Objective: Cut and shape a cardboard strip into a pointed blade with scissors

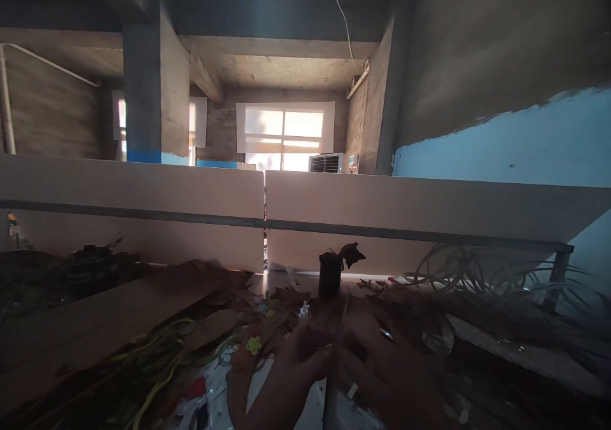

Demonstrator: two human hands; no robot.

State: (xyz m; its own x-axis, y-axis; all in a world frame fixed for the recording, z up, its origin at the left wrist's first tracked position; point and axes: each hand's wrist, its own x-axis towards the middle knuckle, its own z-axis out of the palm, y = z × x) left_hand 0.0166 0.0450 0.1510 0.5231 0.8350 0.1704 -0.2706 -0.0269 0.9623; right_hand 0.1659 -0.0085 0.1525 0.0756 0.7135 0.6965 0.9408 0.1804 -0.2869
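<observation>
My left hand (298,369) is low in the middle of the view, its fingers curled and its thumb pointing to the right. Close beside it on the right, my right hand (377,360) is blurred, with bent fingers. A dark narrow strip (331,392) runs down between the two hands; the dim light hides what the fingers hold. Just behind my left hand stands a small white-tipped bottle (304,311). A black cylindrical container (329,275) stands farther back. To the left lies a yellow-green flower-shaped piece (254,345).
Low white panels (143,191) with a grey rail (382,229) stand behind the cluttered table. Green and yellow strands (160,366) lie at left. Loops of pale tubing (453,277) spread at right. A dark round object (90,264) sits at back left.
</observation>
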